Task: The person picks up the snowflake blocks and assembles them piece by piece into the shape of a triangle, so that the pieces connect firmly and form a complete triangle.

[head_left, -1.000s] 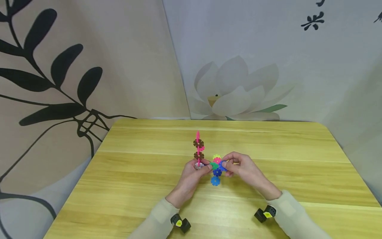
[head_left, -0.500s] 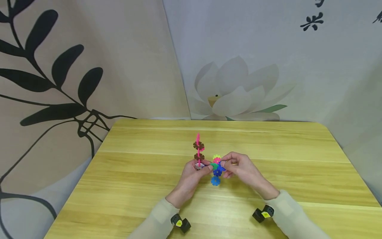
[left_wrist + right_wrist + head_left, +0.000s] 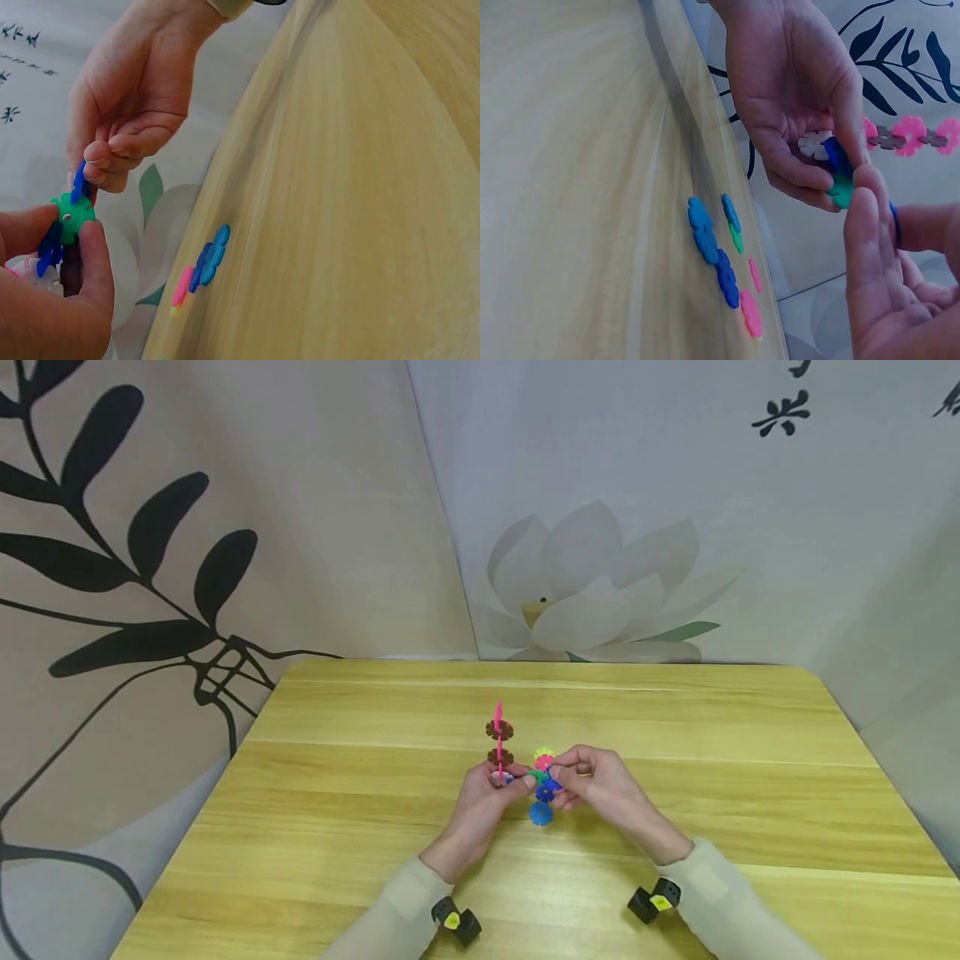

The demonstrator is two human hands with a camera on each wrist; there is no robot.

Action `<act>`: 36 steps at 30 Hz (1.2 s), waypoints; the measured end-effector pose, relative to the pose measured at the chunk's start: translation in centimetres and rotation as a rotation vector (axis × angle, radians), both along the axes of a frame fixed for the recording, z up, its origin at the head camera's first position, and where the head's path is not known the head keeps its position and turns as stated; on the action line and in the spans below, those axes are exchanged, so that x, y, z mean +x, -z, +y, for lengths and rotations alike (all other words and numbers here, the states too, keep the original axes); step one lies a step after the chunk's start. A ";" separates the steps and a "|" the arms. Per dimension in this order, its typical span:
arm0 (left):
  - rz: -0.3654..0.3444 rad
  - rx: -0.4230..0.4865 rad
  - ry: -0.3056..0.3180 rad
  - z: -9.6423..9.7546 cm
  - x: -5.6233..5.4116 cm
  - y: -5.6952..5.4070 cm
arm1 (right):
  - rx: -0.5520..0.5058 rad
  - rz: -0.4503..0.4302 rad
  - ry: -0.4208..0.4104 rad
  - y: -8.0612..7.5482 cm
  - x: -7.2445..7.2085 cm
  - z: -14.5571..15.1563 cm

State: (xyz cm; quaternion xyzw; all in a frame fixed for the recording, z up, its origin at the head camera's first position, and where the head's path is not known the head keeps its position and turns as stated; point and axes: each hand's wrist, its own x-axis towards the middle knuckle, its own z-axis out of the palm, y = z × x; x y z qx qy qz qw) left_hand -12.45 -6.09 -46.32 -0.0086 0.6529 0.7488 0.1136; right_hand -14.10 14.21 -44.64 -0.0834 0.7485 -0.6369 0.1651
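Note:
My left hand (image 3: 480,797) pinches a green snowflake disc (image 3: 81,214) between thumb and fingers. A blue disc (image 3: 837,154) joins it to a white disc (image 3: 812,145) beside the palm. From the white one rises a chain of alternating brown discs (image 3: 500,757) and pink discs (image 3: 909,136), above the left hand in the head view. My right hand (image 3: 603,785) pinches another blue disc (image 3: 79,184), its edge set against the green disc's rim. The right fingers hide much of that blue disc in the right wrist view.
Below the hands, loose discs lie on the wooden table (image 3: 337,827): light blue (image 3: 541,814), dark blue (image 3: 727,279), pink (image 3: 751,313) and yellow (image 3: 544,752). Another blue disc (image 3: 731,214) and a green disc (image 3: 737,238) show beside them. A printed cloth backdrop (image 3: 337,527) stands behind the table.
The right hand has shifted slightly left, and its blue disc has turned from nearly face-on to more edge-on against the green one. The chain's pink tip has dropped a little.

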 end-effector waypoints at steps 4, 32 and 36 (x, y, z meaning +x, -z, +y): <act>-0.013 0.017 0.012 -0.1 -0.1 0.0 | -0.013 -0.003 -0.002 0.0 0.0 0.0; -0.035 0.130 -0.024 -2.7 -0.2 -0.4 | 0.537 0.458 -0.139 0.9 -3.7 0.7; -0.037 0.139 -0.016 -2.8 -0.2 -0.5 | 0.626 0.491 -0.205 1.1 -4.3 0.0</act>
